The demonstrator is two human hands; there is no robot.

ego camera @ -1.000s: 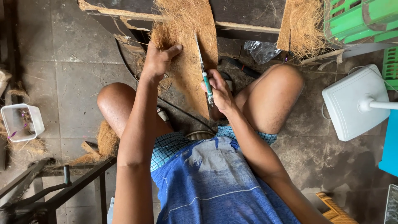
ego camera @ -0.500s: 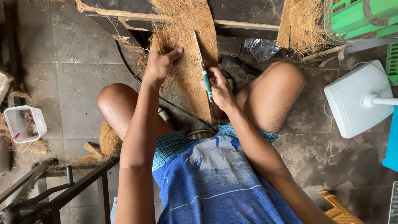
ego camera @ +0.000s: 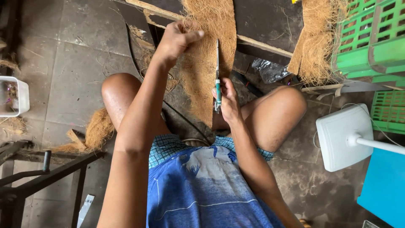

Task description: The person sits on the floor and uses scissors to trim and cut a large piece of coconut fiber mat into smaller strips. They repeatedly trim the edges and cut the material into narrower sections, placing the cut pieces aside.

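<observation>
head view: the person sits over a tiled floor (ego camera: 71, 84) with knees apart. a long strip of brown fibre mat (ego camera: 211, 55) hangs down between the knees from a dark board (ego camera: 270, 21) at the top. the left hand (ego camera: 177, 40) is closed in a pinch on the mat's upper left edge, thumb out to the right, holding it taut. the right hand (ego camera: 228, 101) is wrapped shut around the green handle of the scissors (ego camera: 217, 80), whose blades point straight up along the mat's right side.

as a judgement, the trimming looks partly done: the mat's right edge below the blades seems clean and tapered, while the stretch above the blade tips runs uncut to the top. a loose tuft (ego camera: 95, 131) lies on the floor by the left knee.

a second mat (ego camera: 314, 42) leans against a green crate (ego camera: 371, 38) at right. a white fan base (ego camera: 344, 137) stands by the right knee, and a white tub (ego camera: 14, 95) sits at the left border.

the mat's top is cut off by the frame. whether the blades are parted or closed is hard to tell; they read as one thin line. the mat's lower end is hidden behind the right hand and thigh.
</observation>
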